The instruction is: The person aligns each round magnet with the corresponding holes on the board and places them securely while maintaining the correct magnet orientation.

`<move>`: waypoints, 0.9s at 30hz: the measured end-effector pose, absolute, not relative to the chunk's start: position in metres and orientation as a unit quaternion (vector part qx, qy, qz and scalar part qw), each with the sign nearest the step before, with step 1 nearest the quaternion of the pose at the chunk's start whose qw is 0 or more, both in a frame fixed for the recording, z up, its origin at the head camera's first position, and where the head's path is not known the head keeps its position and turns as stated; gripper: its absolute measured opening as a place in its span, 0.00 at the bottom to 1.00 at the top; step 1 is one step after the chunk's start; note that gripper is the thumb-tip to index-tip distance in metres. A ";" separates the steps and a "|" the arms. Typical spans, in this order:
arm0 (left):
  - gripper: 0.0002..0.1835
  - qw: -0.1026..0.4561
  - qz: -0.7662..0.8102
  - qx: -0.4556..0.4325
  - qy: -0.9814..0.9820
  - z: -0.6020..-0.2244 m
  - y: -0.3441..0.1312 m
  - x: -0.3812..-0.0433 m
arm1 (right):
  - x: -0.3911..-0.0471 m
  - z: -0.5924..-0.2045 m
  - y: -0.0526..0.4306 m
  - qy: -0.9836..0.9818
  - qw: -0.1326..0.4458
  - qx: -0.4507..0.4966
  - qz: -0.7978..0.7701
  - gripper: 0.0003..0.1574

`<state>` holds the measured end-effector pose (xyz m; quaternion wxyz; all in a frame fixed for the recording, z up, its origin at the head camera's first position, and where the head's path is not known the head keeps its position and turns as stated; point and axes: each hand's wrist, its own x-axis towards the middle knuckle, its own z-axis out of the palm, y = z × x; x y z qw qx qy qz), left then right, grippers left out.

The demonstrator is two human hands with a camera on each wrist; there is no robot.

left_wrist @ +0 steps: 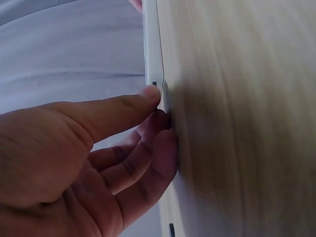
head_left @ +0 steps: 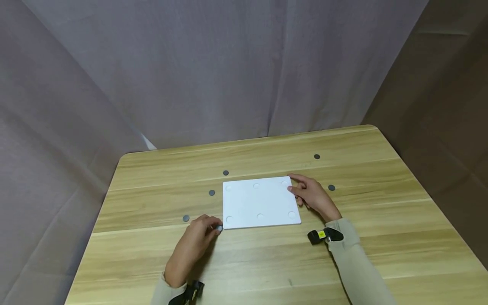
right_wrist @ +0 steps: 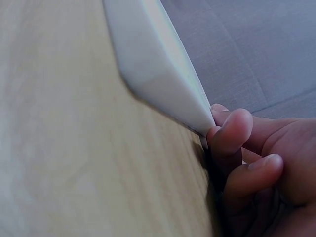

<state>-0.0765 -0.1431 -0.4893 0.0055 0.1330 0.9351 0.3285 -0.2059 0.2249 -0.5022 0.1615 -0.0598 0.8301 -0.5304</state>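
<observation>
A white rectangular board (head_left: 259, 203) with several shallow round recesses lies on the wooden table. Just off its near left corner, my left hand (head_left: 196, 235) pinches a small grey disc (head_left: 219, 228) between thumb and fingers. In the left wrist view only a dark edge of that disc (left_wrist: 154, 84) shows past the thumb. My right hand (head_left: 312, 197) holds the board by its right side, thumb on the top face and index finger by the far right corner. From the right wrist, other fingers (right_wrist: 237, 131) appear curled at the board's edge.
Loose grey discs lie on the wooden table (head_left: 259, 267): one left of the left hand (head_left: 185, 218), two near the board's left side (head_left: 211, 192), one at the back right (head_left: 317, 156) and one beyond the right hand (head_left: 331, 187). Grey curtains (head_left: 213, 76) hang behind.
</observation>
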 end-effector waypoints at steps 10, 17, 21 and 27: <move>0.07 -0.024 0.306 0.135 0.942 -0.487 -0.138 -0.076 | -0.205 -0.502 0.224 0.834 0.157 -0.053 -0.526 0.36; 0.10 -0.037 0.270 0.150 0.950 -0.485 -0.135 -0.079 | -0.205 -0.502 0.224 0.834 0.159 -0.056 -0.525 0.36; 0.09 -0.048 0.244 0.162 0.955 -0.484 -0.135 -0.083 | -0.206 -0.502 0.224 0.837 0.158 -0.057 -0.522 0.36; 0.08 -0.053 0.228 0.181 0.955 -0.483 -0.135 -0.089 | -0.207 -0.503 0.224 0.834 0.158 -0.050 -0.526 0.36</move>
